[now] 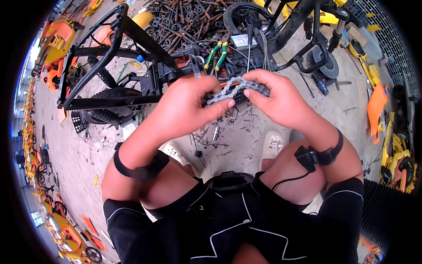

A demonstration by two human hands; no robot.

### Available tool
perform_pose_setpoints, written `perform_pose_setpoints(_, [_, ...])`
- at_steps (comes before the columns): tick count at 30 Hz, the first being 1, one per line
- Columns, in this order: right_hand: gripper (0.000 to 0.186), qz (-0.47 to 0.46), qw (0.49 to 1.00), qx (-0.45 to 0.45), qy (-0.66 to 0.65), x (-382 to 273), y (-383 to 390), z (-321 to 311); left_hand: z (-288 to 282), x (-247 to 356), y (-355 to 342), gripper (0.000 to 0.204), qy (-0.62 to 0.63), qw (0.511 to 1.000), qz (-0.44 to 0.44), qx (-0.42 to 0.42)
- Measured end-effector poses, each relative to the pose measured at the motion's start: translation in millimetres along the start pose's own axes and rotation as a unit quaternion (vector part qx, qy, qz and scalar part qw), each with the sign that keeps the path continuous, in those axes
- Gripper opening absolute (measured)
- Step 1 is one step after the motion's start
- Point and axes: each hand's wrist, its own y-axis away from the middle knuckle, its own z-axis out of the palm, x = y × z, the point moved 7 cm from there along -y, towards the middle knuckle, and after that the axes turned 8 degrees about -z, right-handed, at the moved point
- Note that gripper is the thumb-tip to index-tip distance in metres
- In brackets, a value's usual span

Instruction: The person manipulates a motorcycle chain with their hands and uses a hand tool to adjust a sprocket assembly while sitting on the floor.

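Observation:
A bunched grey link chain (pixel 229 91) is held up between my two hands, over a black frame lying on the floor. My left hand (pixel 187 103) is closed on the chain's left part, the thumb pressing along its lower side. On the other end, my right hand (pixel 281 97) pinches the chain between thumb and fingers. Just beyond the hands, green-and-yellow-handled pliers (pixel 216 56) rest on the frame's parts. A screwdriver (pixel 249 42) with a dark handle stands upright to their right. Fingers cover part of the chain.
A black tubular frame (pixel 127 28) stands at left, with a wheel (pixel 112 105) beneath it. A heap of rusty cranks and metal parts (pixel 187 20) lies beyond. A cordless drill (pixel 322 84) is at right, near a small wheel (pixel 326 61). Orange and yellow panels (pixel 377 108) line the right side.

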Motion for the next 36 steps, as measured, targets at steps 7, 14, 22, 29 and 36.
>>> perform_pose_setpoints(7, [0.029,-0.111,0.988,0.085,-0.063,-23.7,6.7,-10.3,-15.8,14.1,11.0,0.031,0.012,0.999,0.026,0.027])
perform_pose_setpoints(14, [0.036,-0.103,0.987,0.077,-0.098,-32.7,7.8,-10.5,-25.4,21.6,14.7,0.028,-0.006,0.996,0.059,0.068])
perform_pose_setpoints(22, [0.033,-0.108,0.98,0.086,-0.143,-28.8,0.4,-0.5,4.0,-5.9,12.9,0.024,0.05,0.997,-0.048,-0.02])
perform_pose_setpoints(29, [0.034,-0.07,0.99,0.032,-0.115,-18.4,-7.0,7.3,32.0,-24.1,10.4,0.022,0.301,0.93,-0.156,-0.14])
perform_pose_setpoints(36, [0.036,-0.08,0.991,0.025,-0.102,-14.2,-13.9,13.6,23.8,-28.3,4.9,0.028,0.273,0.94,-0.174,-0.108])
